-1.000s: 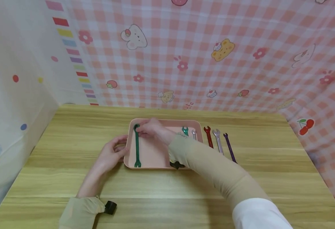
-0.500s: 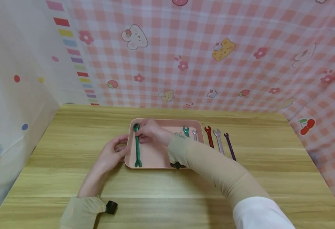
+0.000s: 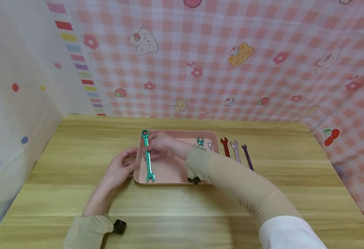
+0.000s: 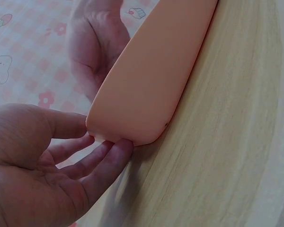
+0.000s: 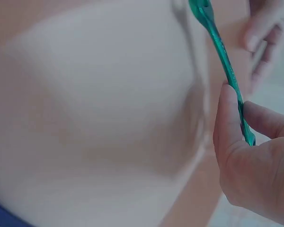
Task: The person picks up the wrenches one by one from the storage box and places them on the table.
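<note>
My right hand [image 3: 160,143] reaches over the pink tray [image 3: 172,173] and pinches a shiny green combination wrench [image 3: 148,157]. In the right wrist view, the wrench shaft [image 5: 221,52] lies between thumb and fingers, tilted. Its ring end reaches over the tray's back left corner, while the open end points toward the front left corner. Fingertips of my left hand [image 3: 118,168] touch the outside of the tray's left end. The left wrist view shows its thumb at the rim and its other fingers lower, against the wall. A teal wrench [image 3: 200,141] and a small silver wrench [image 3: 210,144] lie inside, partly behind the right sleeve.
Right of the tray, a red wrench [image 3: 225,147], a silver wrench [image 3: 235,151] and a purple wrench [image 3: 248,156] lie side by side on the wooden table [image 3: 157,221]. A pink checked cloth [image 3: 175,62] hangs behind the table's back edge.
The right hand has lifted the green wrench's ring end from inside the tray up to rim level, and its grip now sits lower on the shaft. The left hand has stayed at the tray.
</note>
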Demonstrator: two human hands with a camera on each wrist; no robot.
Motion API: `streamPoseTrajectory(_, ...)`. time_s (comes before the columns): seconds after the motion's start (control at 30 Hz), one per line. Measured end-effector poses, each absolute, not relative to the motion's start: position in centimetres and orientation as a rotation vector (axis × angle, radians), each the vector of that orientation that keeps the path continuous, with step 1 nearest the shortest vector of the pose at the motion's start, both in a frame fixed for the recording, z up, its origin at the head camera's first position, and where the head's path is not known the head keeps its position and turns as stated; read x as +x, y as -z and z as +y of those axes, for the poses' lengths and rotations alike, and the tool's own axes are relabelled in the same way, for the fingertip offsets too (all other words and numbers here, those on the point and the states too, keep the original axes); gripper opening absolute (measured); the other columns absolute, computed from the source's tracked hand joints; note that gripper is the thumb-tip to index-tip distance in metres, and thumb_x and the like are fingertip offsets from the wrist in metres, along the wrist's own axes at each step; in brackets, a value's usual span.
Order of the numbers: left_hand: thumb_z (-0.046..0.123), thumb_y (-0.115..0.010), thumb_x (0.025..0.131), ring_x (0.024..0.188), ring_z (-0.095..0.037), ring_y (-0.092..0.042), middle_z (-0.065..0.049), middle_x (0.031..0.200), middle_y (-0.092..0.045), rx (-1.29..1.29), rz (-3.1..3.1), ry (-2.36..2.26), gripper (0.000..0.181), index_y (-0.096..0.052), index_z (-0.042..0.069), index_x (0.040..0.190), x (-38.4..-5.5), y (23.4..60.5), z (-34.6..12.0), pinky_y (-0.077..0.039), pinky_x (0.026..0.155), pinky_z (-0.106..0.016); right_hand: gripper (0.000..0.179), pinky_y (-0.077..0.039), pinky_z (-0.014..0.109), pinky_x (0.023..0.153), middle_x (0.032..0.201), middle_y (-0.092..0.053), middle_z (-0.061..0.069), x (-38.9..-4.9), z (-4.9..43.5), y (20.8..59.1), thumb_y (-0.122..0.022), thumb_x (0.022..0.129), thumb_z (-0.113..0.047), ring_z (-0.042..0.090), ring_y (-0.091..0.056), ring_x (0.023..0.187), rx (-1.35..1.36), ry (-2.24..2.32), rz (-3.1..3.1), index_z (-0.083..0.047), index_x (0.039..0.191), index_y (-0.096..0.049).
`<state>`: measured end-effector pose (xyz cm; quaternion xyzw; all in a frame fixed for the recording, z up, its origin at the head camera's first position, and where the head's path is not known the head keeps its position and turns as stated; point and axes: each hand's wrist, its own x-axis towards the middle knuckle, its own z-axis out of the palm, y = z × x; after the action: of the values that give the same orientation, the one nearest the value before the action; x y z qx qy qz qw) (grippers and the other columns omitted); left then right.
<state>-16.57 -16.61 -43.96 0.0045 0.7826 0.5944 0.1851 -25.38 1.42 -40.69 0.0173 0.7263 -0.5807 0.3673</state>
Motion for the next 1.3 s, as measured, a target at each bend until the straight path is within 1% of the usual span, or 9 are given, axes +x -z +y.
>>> streamPoseTrajectory(0.1,0.005,-0.052,0.108,0.137,-0.041,-0.058,-0.031,0.158,-0.044,0.027,2.209,-1.681,0.056,-0.034,-0.002,0.160,-16.6,44.1,-16.8,-0.062,0.084,-0.026,0.021,-0.060,0.021,0.068,0.105,-0.078,0.021,-25.4,2.0,39.8,-0.062,0.102,0.002,0.012,-0.070,0.074,0.002,1.542,1.894,0.001,0.123,-0.061)
streamPoseTrajectory(0.23,0.003,-0.051,0.108,0.137,-0.039,-0.058,-0.031,0.159,-0.043,0.028,2.209,-1.685,0.056,-0.034,-0.003,0.160,-16.6,44.3,-17.0,-0.061,0.082,-0.024,0.043,-0.060,0.020,0.072,0.133,-0.070,0.030,-25.4,3.4,38.3,-0.062,0.103,-0.001,0.008,-0.070,0.078,-0.033,1.615,1.907,0.003,0.145,-0.053)
streamPoseTrajectory(0.53,0.002,-0.053,0.106,0.140,-0.044,-0.055,-0.031,0.160,-0.043,0.023,2.224,-1.690,0.057,-0.035,-0.002,0.160,-16.8,44.2,-17.2,-0.061,0.083,-0.025,0.045,-0.063,0.027,0.081,0.124,-0.074,0.027,-24.9,8.4,36.1,-0.061,0.104,-0.004,0.007,-0.073,0.078,-0.091,1.682,2.024,0.001,0.148,-0.052)
streamPoseTrajectory(0.77,0.003,-0.053,0.107,0.140,-0.044,-0.055,-0.030,0.160,-0.044,0.027,2.232,-1.673,0.056,-0.036,-0.001,0.160,-17.0,44.4,-16.9,-0.060,0.082,-0.024,0.048,-0.064,0.032,0.089,0.133,-0.067,0.032,-23.7,14.2,36.1,-0.057,0.107,-0.007,0.006,-0.073,0.088,-0.125,1.712,2.145,0.001,0.153,-0.046)
streamPoseTrajectory(0.83,0.003,-0.053,0.107,0.140,-0.042,-0.056,-0.029,0.159,-0.044,0.026,2.232,-1.668,0.055,-0.037,0.000,0.160,-17.0,44.4,-16.8,-0.060,0.083,-0.024,0.050,-0.063,0.029,0.087,0.123,-0.073,0.025,-22.9,16.0,36.1,-0.057,0.107,-0.008,0.006,-0.073,0.088,-0.125,1.729,2.185,0.001,0.155,-0.043)
streamPoseTrajectory(0.9,0.004,-0.053,0.107,0.139,-0.041,-0.056,-0.029,0.159,-0.044,0.031,2.225,-1.670,0.055,-0.037,0.000,0.160,-17.1,44.5,-16.7,-0.060,0.083,-0.024,0.051,-0.062,0.025,0.084,0.109,-0.078,0.008,-22.1,17.8,36.2,-0.056,0.107,-0.008,0.004,-0.073,0.086,-0.123,1.755,2.241,0.002,0.155,-0.043)
streamPoseTrajectory(1.0,0.005,-0.053,0.108,0.135,-0.034,-0.059,-0.029,0.159,-0.044,0.036,2.217,-1.686,0.055,-0.036,-0.001,0.160,-17.2,44.5,-16.8,-0.060,0.082,-0.023,0.050,-0.061,0.022,0.082,0.093,-0.075,-0.016,-21.0,20.2,36.6,-0.056,0.107,-0.008,0.001,-0.073,0.085,-0.124,1.808,2.322,0.005,0.154,-0.043)
streamPoseTrajectory(1.13,0.005,-0.052,0.108,0.130,-0.028,-0.062,-0.032,0.158,-0.044,0.051,2.217,-1.699,0.055,-0.035,-0.003,0.160,-17.2,44.5,-16.9,-0.060,0.080,-0.022,0.049,-0.061,0.020,0.082,0.090,-0.074,-0.022,-19.0,23.0,37.3,-0.054,0.108,-0.006,-0.001,-0.072,0.084,-0.084,1.901,2.356,0.010,0.152,-0.042)
streamPoseTrajectory(1.3,0.004,-0.052,0.108,0.134,-0.032,-0.060,-0.032,0.159,-0.043,0.063,2.202,-1.715,0.056,-0.034,-0.004,0.160,-17.0,44.5,-17.0,-0.060,0.080,-0.022,0.048,-0.061,0.018,0.080,0.091,-0.076,-0.022,-16.5,25.5,38.0,-0.054,0.108,-0.005,-0.002,-0.073,0.086,-0.026,1.995,2.372,0.016,0.149,-0.041)
